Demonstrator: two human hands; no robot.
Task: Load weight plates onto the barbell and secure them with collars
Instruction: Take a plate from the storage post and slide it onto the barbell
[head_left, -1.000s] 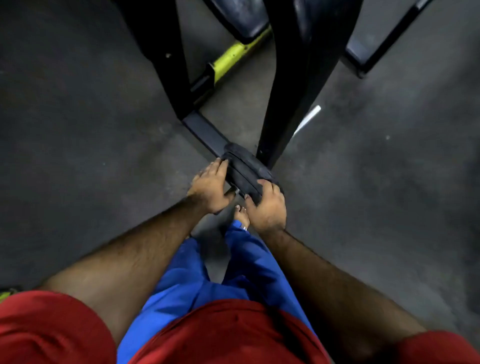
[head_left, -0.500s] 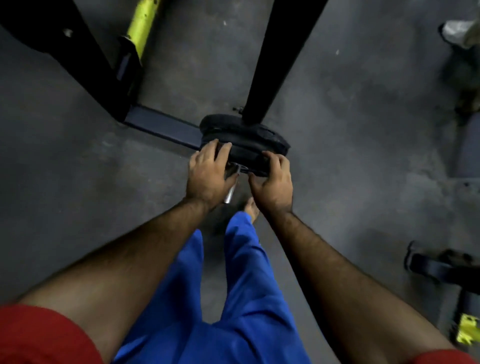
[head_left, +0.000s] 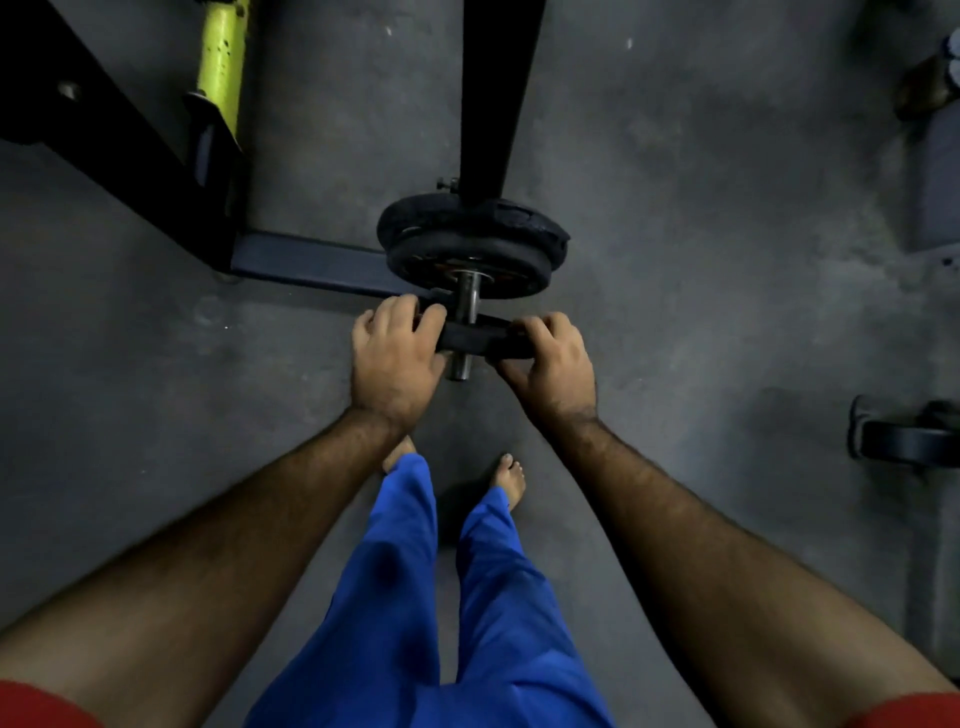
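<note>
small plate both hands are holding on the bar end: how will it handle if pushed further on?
The plate looks rigid and thin, gripped at opposite edges by the left hand and right hand; probably dense for its size. It is threaded on the sleeve, so it should slide inward toward the loaded plates, perhaps binding if tilted. It cannot roll while on the sleeve.

1. The small black weight plate (head_left: 485, 339) on the steel barbell sleeve (head_left: 466, 306) has both its ends buried under the left hand (head_left: 395, 364) and right hand (head_left: 553, 364).
2. Beyond that sleeve, the black upright post (head_left: 493, 93) runs off the top edge.
3. Far right of the sleeve, a dark rack piece (head_left: 904, 436) is cropped and too dim to identify.
</note>
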